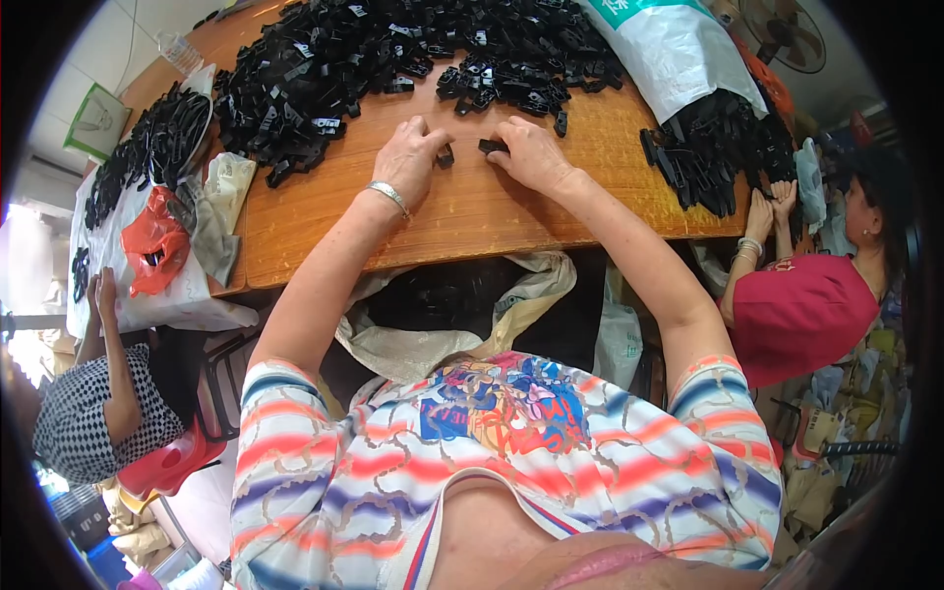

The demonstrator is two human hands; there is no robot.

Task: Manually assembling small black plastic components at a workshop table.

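My left hand (407, 163), with a silver bracelet at the wrist, pinches a small black plastic part (445, 155) just above the wooden table (472, 221). To its right, my right hand (532, 155) has thumb and fingers closed on another black plastic part (489, 147). A gap separates the two parts. Beyond my hands lies a small cluster of the same parts (497, 84), and behind it a large heap of black parts (295, 84) spreads over the far side of the table. My fingers hide some of each held part.
Below the table edge hangs an open whitish sack (418, 352) with dark contents. A white bag (678, 59) spills long black pieces (688, 162) at right. Co-workers sit at right (806, 315) and left (103, 413). An orange-red plastic bag (157, 241) lies at left.
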